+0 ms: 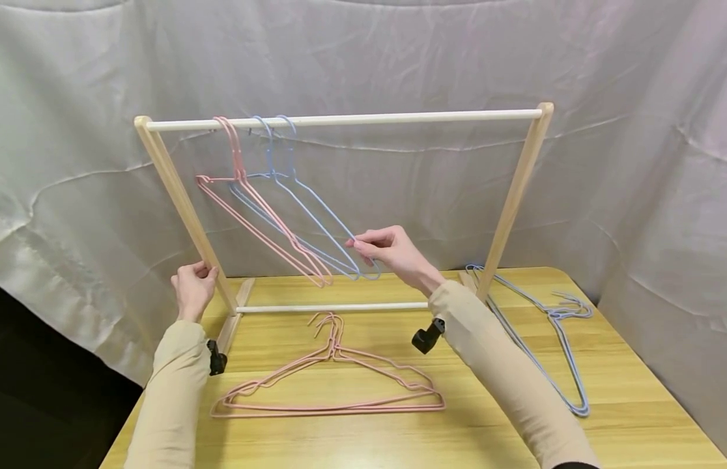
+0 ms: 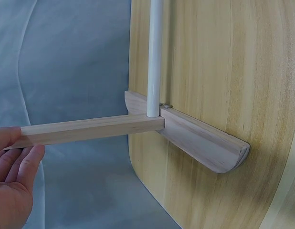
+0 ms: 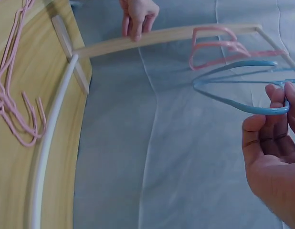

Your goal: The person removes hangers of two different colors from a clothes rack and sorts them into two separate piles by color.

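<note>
My right hand pinches the lower front end of a blue wire hanger between thumb and fingers. That hanger hooks over the white top rail of a wooden rack. Left of it hangs another blue hanger, and two pink hangers hang farther left; in the right wrist view their loops lie beyond the blue one. My left hand grips the rack's left wooden post low down. The left wrist view shows thumb and fingers on either side of that post.
Several pink hangers lie on the wooden table in front of the rack. Several blue hangers lie stacked at the right, behind my right forearm. A white lower bar joins the rack's feet. Grey curtain hangs behind.
</note>
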### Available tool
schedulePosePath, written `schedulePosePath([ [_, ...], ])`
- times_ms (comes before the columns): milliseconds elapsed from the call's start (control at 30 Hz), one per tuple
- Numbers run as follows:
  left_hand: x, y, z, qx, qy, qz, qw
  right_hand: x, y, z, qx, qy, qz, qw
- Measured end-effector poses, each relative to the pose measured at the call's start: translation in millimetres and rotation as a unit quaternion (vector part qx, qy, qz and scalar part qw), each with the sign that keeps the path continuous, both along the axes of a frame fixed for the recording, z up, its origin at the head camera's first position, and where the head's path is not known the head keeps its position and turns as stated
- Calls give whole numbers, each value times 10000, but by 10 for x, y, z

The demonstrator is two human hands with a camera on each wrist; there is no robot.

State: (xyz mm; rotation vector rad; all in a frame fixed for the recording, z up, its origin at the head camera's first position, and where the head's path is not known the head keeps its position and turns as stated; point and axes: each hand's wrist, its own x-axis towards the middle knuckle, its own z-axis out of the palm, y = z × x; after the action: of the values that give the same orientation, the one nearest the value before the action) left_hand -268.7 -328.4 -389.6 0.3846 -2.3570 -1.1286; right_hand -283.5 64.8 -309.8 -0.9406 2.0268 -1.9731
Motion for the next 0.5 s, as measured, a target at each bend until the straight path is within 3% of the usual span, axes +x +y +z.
schedulePosePath([
  [500, -27, -12, -17, 42, -34, -31, 10000, -48, 967, -70, 450, 159, -520, 9975],
])
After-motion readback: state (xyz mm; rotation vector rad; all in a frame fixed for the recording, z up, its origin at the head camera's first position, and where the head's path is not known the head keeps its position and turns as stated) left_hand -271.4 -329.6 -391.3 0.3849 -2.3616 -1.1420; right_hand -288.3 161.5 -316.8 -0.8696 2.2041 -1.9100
